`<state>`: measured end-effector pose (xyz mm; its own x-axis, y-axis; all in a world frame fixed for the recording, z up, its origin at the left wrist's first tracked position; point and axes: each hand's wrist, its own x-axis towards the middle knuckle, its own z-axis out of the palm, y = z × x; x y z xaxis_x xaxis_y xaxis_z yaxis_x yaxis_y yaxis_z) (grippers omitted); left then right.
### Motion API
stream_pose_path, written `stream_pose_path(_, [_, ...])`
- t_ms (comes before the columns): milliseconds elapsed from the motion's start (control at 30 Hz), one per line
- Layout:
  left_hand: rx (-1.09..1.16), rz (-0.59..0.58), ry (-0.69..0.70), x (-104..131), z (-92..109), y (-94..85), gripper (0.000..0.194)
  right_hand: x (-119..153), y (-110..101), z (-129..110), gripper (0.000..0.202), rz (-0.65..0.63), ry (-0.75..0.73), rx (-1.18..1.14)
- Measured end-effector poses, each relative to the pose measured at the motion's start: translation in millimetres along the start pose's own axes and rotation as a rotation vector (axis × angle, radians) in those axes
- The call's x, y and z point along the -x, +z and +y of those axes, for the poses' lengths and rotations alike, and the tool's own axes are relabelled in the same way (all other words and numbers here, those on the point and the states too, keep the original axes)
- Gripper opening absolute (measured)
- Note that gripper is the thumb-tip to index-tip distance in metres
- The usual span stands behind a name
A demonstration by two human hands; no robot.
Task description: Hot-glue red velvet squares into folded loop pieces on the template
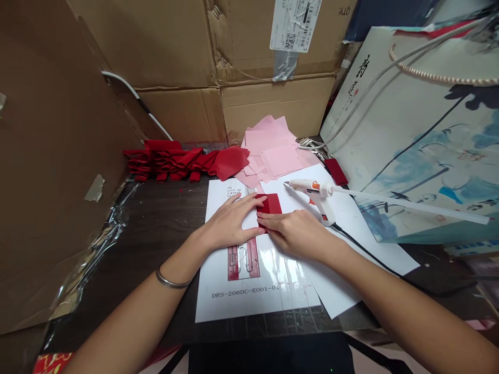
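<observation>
A small piece of red fabric (272,204) lies on a white printed sheet (218,306), between my two hands. My left hand (231,221) is spread flat, its fingertips resting on the fabric's left edge. The fingers of my right hand (294,231) are pressed together on the fabric's lower part, covering some of it. Below my left hand, the sheet shows a printed picture with a red frame. A white glue gun (317,195) with a long glue stick lies to the right of the fabric.
Folded red fabric pieces (167,161) and a pile of pink sheets (268,145) sit along the back. Metal clips (317,149) and a dark red piece (336,172) are at back right. Cardboard walls (273,106) stand behind; a painted bag (421,135) stands right.
</observation>
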<state>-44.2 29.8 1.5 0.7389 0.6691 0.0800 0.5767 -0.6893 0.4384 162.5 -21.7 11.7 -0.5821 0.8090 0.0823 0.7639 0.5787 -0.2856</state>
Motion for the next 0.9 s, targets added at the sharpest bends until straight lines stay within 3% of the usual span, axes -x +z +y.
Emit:
stream_pose_path(133, [0.025, 0.099, 0.012, 0.6, 1.3, -3.5, 0.048, 0.3, 0.5, 1.8, 0.038, -0.008, -0.008, -0.023])
stream_pose_path(300, [0.076, 0.099, -0.049, 2.1, 2.2, -3.6, 0.019, 0.2, -1.3, 2.6, 0.04, -0.018, -0.009, -0.035])
stream_pose_path(500, [0.089, 0.048, -0.143, 2.0, -1.3, -3.1, 0.026, 0.5, -2.4, 2.5, 0.043, -0.045, -0.025, -0.048])
stream_pose_path(900, [-0.014, 0.048, -0.179, -4.1, 1.6, 3.9, 0.032, -0.7, -3.9, -1.8, 0.042, -0.035, -0.034, -0.003])
